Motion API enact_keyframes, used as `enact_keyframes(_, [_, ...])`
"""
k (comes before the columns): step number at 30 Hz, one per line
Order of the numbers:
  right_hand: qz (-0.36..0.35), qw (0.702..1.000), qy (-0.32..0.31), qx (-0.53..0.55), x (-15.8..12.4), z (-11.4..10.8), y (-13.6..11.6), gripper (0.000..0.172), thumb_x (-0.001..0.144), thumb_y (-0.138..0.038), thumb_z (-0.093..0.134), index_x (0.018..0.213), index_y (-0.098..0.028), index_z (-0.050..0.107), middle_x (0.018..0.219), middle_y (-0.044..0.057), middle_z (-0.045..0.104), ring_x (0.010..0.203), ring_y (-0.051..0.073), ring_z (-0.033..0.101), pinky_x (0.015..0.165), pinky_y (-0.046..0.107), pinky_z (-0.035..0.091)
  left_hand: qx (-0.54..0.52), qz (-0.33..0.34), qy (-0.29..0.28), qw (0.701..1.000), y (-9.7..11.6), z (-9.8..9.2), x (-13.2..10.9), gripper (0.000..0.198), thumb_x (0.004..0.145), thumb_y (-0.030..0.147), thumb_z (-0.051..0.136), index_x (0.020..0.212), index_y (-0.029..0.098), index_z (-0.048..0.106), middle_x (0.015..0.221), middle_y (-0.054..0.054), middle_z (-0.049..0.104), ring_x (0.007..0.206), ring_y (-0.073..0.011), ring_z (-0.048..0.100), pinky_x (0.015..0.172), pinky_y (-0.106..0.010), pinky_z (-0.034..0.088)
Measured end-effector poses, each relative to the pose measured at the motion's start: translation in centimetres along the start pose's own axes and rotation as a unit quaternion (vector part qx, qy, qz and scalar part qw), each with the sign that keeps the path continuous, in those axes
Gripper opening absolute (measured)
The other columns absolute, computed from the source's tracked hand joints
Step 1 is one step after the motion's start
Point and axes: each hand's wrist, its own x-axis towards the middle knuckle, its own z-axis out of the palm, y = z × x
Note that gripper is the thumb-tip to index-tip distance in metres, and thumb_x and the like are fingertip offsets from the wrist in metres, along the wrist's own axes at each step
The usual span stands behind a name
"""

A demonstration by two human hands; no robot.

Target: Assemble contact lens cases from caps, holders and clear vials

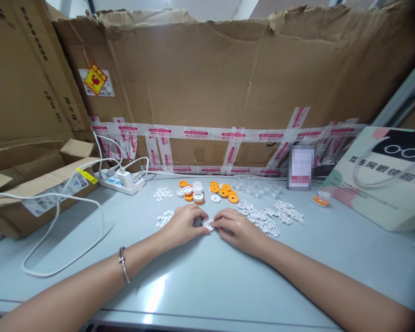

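Observation:
Just above the table, a small white round cap [208, 224] sits between both hands. My left hand [186, 225] pinches its left side with thumb and index finger. At the cap's right edge, the fingertips of my right hand [238, 228] are closed on it. Beyond the hands lie white round caps [198, 197] mixed with orange rings [233, 197]. Small white discs [164, 218] rest beside my left hand, with small white pieces [163, 192] behind them. White openwork plastic pieces [263, 219] spread out past my right hand. Clear plastic covers [256, 188] stand behind those.
An orange-and-white assembled piece [321, 199] lies at right, near a phone [301, 168] and a carton with glasses printed on it [383, 180]. At left are a power strip [122, 182], a looping white cable [102, 221] and an open cardboard box [44, 189]. Large cardboard [207, 78] walls the back.

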Motion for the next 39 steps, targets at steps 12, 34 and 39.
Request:
enact_keyframes(12, [0.153,0.981,0.118,0.021,1.0,-2.9,1.5,0.016,0.080,-0.017,0.050,0.088,-0.018,0.064,0.090,0.005,0.065,0.085,0.017,0.060,0.079,0.031,0.046,-0.027,0.002,0.002,1.000,-0.2,0.2,-0.2,0.027,0.070,0.037,0.066,0.092,0.022,0.066,0.091,-0.003,0.062,0.086,-0.0191,0.055,0.077,-0.028,0.041])
enact_keyframes(34, [0.102,0.994,0.011,-0.020,9.2,1.1,4.6,0.013,0.079,-0.018,0.058,0.090,-0.018,0.065,0.093,0.006,0.060,0.093,0.020,0.054,0.083,0.034,0.039,-0.019,0.017,-0.007,1.000,0.8,0.2,-0.6,0.026,0.073,0.033,0.063,0.097,0.024,0.065,0.097,-0.003,0.062,0.092,-0.0201,0.056,0.085,-0.031,0.040])
enact_keyframes(39, [0.113,0.993,0.027,-0.007,9.2,1.2,5.1,0.007,0.079,-0.017,0.058,0.082,-0.017,0.065,0.089,0.005,0.059,0.089,0.019,0.054,0.081,0.033,0.038,-0.022,0.013,-0.005,1.000,0.9,0.3,-0.7,0.033,0.071,0.038,0.067,0.100,0.023,0.064,0.099,-0.004,0.062,0.094,-0.0219,0.056,0.087,-0.034,0.040])
